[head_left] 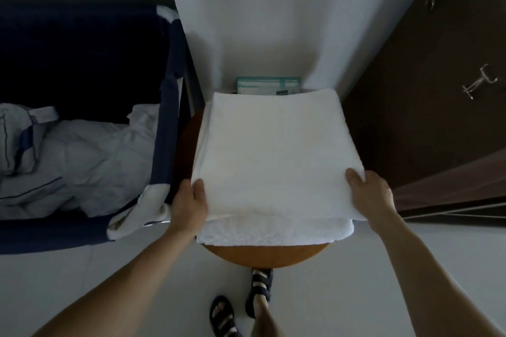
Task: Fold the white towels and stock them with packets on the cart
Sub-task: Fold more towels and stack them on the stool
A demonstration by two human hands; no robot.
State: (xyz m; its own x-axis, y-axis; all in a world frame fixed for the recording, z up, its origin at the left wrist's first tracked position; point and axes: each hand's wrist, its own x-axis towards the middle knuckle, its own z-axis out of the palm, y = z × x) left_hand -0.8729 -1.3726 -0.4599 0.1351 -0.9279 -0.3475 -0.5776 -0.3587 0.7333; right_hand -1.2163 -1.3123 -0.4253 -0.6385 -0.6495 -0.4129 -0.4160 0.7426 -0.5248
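A folded white towel (271,153) lies flat over a round brown table (262,253), covering most of its top. My left hand (190,201) grips the towel's near left corner, thumb on top. My right hand (369,191) grips the near right corner the same way. A second white towel layer (273,231) shows underneath along the near edge. A teal and white packet (268,86) lies at the far side of the table, partly hidden by the towel.
A dark blue cart bin (169,107) holding crumpled white linen (82,161) stands to the left. A white wall is ahead and a dark brown wardrobe door (427,85) with metal handles is on the right. My sandalled feet (241,306) stand on the pale floor.
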